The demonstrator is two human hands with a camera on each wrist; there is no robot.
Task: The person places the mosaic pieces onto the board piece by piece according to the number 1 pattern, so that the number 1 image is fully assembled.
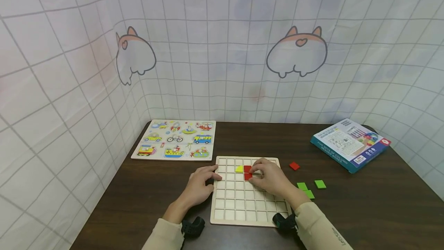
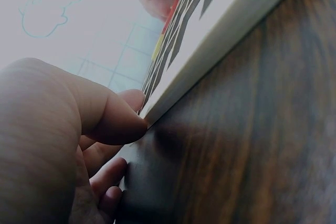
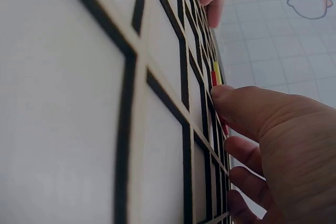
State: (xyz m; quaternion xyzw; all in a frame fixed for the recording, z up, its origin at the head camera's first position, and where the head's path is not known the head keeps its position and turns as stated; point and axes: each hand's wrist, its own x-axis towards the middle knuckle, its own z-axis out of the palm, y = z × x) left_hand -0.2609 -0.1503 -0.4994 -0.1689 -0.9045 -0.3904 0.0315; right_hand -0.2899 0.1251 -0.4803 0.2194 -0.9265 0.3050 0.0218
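Observation:
A pale wooden grid board [image 1: 230, 204] lies on the table, divided into square cells. Near its top sit a yellow triangular tile [image 1: 239, 169] and two red tiles [image 1: 247, 169], side by side and one below the other. My right hand [image 1: 272, 178] reaches over the board, thumb and forefinger pinching the lower red tile [image 1: 248, 176]. In the right wrist view, the thumb [image 3: 247, 103] partly hides the red pieces. My left hand [image 1: 198, 185] rests at the board's left edge, fingertips on the frame. The left wrist view shows its thumb [image 2: 118, 121] against the board's side.
Right of the board lie a loose red tile [image 1: 294, 166] and several green tiles [image 1: 320, 184]. A picture puzzle board [image 1: 181, 148] with vehicles is at the back left. A blue and white box [image 1: 350, 142] sits at the back right. A grid-patterned curtain [image 1: 222, 68] hangs behind the table.

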